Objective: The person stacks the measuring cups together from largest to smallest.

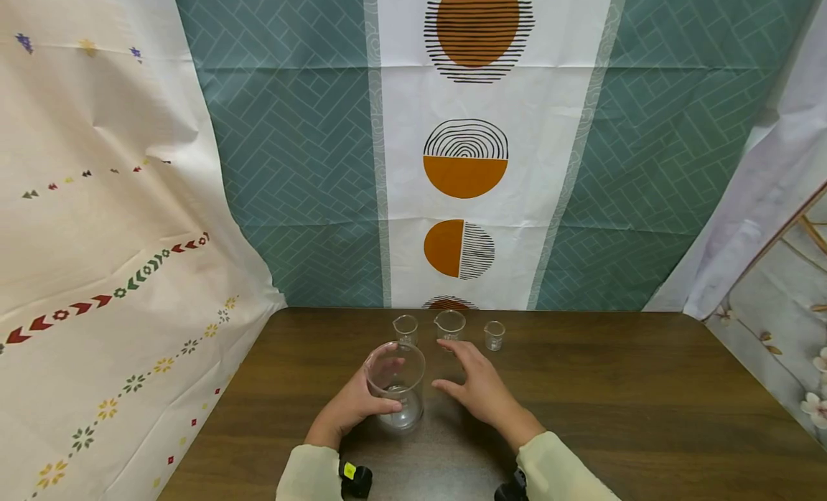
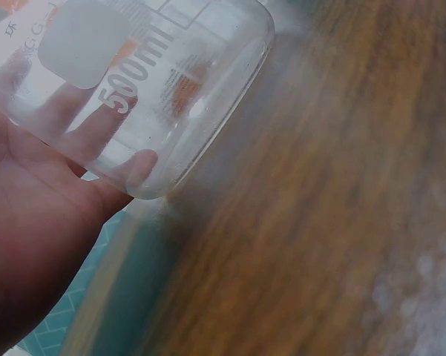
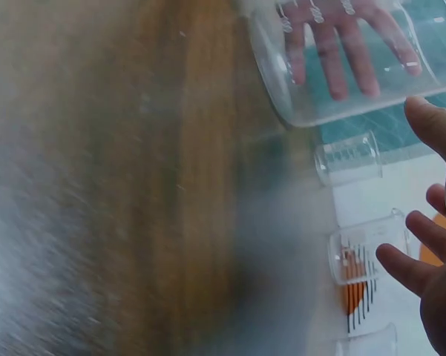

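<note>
A large clear glass beaker stands upright in front of me, and "500ml" is printed on its side in the left wrist view. My left hand grips it from the left, thumb in front and fingers round the far side, seen through the glass. Whether its base touches the table is hard to tell. To its right, my right hand is held apart from the glass with fingers spread, holding nothing. Three smaller beakers stand behind: one at left, a middle beaker partly behind my right fingertips, and the smallest beaker at right.
The brown wooden table ends at a patterned green and white cloth hanging behind it. A cream embroidered cloth hangs along the left side. Pale floral fabric hangs at the right.
</note>
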Demonstrator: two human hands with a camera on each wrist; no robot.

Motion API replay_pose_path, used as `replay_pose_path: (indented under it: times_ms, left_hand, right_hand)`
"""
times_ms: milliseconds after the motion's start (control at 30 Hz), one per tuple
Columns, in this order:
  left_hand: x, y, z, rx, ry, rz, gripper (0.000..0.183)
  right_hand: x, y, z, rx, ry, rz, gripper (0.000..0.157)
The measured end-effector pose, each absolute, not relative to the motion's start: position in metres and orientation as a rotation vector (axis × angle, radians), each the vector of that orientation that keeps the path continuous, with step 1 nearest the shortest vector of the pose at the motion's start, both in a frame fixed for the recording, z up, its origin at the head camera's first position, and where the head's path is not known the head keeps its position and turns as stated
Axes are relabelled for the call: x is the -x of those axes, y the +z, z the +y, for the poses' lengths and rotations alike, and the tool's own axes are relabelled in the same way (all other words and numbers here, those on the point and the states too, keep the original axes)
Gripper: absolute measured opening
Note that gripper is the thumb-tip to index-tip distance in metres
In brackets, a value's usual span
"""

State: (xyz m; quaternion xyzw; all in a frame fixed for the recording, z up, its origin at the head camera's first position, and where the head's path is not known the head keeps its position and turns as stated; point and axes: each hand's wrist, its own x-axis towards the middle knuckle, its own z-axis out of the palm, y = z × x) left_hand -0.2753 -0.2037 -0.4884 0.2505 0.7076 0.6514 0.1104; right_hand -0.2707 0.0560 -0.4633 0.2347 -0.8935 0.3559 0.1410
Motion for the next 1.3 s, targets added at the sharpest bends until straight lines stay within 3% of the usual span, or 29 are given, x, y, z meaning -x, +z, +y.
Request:
replay_pose_path:
  times_ms: [1300]
  left_hand:
    - [0.277, -0.491, -0.205, -0.800, 1.922, 2.070, 0.094]
  right_hand:
    - [0.299, -0.453, 0.074, -0.568, 0.930, -2.576, 0.068]
